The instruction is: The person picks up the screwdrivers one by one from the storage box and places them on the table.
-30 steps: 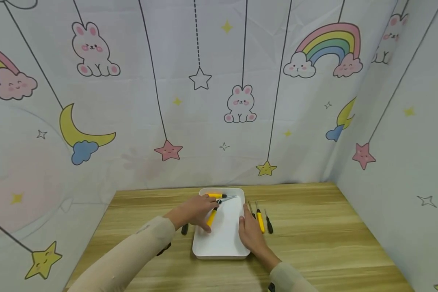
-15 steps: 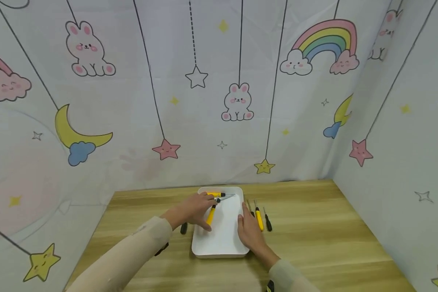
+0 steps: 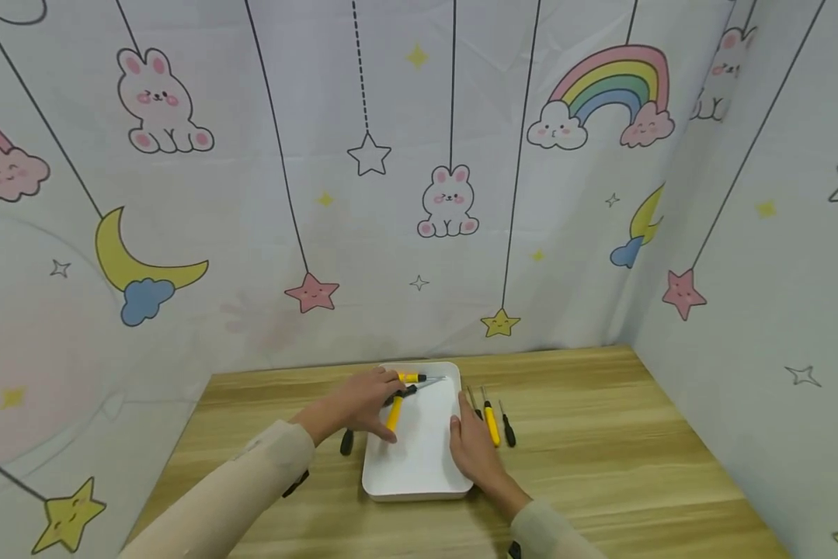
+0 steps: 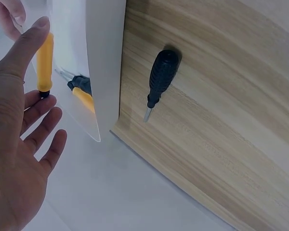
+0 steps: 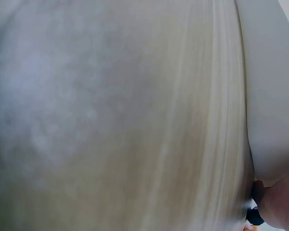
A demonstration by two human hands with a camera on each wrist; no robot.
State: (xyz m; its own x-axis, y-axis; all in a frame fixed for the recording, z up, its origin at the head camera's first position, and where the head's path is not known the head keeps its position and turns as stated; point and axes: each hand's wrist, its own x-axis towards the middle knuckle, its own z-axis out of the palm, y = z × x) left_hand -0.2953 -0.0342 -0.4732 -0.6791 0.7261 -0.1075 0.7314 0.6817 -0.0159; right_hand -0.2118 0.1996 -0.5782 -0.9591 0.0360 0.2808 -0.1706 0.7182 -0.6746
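Holding a yellow-handled tool [image 4: 45, 62], left hand [image 3: 360, 401]

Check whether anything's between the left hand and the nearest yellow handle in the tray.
Nothing visible. In the left wrist view, the left hand has thumb and fingertips at opposite ends of the yellow handle; other tools lie off to one side.

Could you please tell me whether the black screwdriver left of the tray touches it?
Apart: the left wrist view shows wooden tabletop between the black screwdriver and white tray.
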